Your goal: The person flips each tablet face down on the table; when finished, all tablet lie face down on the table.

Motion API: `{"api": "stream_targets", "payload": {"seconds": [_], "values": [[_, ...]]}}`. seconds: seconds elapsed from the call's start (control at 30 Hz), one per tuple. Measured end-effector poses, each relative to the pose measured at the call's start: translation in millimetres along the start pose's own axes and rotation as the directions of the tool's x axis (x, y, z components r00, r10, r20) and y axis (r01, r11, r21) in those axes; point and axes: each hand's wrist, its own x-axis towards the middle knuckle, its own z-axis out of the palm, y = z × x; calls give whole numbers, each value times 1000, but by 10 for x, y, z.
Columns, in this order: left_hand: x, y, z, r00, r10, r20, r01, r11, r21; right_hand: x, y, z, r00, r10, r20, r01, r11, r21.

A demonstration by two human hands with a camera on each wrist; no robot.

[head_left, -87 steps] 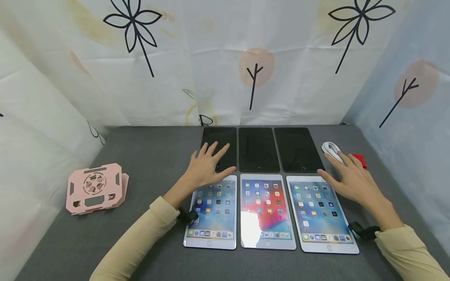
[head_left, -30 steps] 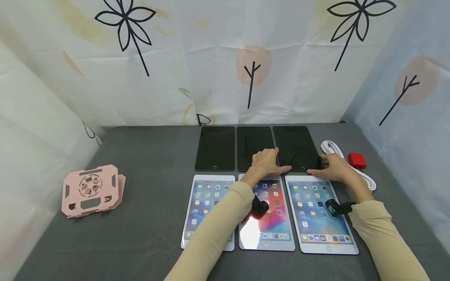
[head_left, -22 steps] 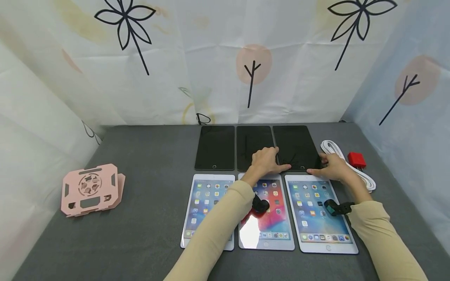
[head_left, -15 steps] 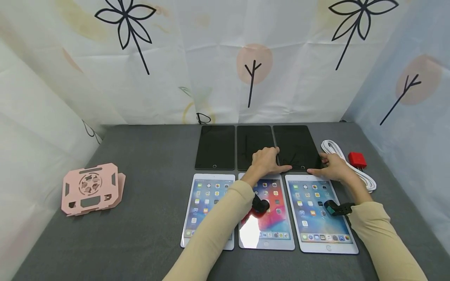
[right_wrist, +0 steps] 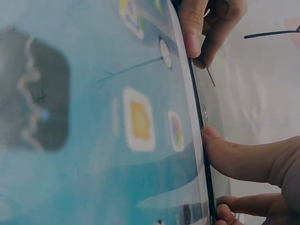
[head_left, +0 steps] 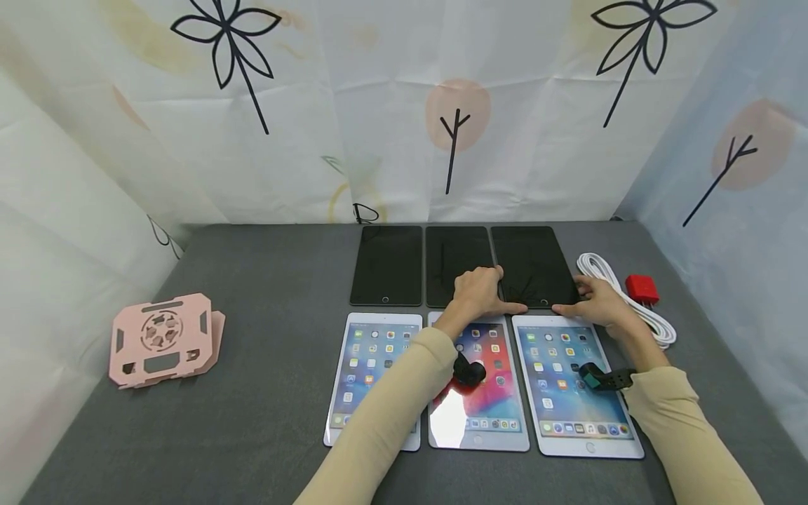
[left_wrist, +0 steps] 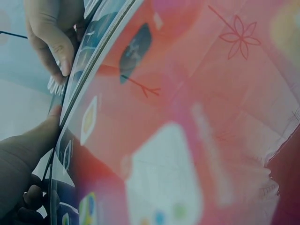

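Note:
Both hands are at the front corners of the right-hand black tablet (head_left: 530,263), which lies flat in the back row. My left hand (head_left: 476,291) has bent fingers at its left edge, and its thumb reaches along the front edge. At the right edge, my right hand (head_left: 600,301) curls its fingers, with the thumb on the front right corner. In the left wrist view the left thumb (left_wrist: 35,145) touches the dark edge. The right wrist view shows the right thumb (right_wrist: 234,154) against that edge. Lit white tablets (head_left: 571,379) lie in front, below the wrists.
Two more black tablets (head_left: 386,266) lie to the left in the back row. A coiled white cable (head_left: 659,330) and a red charger (head_left: 642,288) are at the right. Pink cut-out panels (head_left: 164,340) lie at far left. White cloth walls surround the grey table (head_left: 265,393).
From spread positions, the left hand moved right and the right hand moved slightly left, both onto the right-hand black tablet. Over the last second they have stayed nearly still.

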Motion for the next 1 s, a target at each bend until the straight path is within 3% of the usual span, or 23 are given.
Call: {"api": "stream_targets", "payload": {"seconds": [0.27, 0.57, 0.83, 0.93, 1.0], "values": [[-25, 10, -41, 1000, 19, 21, -19, 1000, 5, 4, 15, 43, 998, 42, -49, -36, 993, 115], [-45, 49, -112, 995, -24, 92, 38, 988, -152, -62, -75, 24, 994, -28, -105, 45, 986, 162], [-47, 138, -56, 986, -47, 159, 98, 940, -328, -116, -115, 19, 986, -116, -122, 132, 982, 138], [-56, 159, -38, 983, -54, 178, 123, 906, -406, -144, -134, 23, 976, -151, -158, 169, 979, 112], [-70, 167, -35, 979, -52, 198, 143, 866, -480, -167, -155, 22, 968, -171, -186, 190, 978, 89]]}}
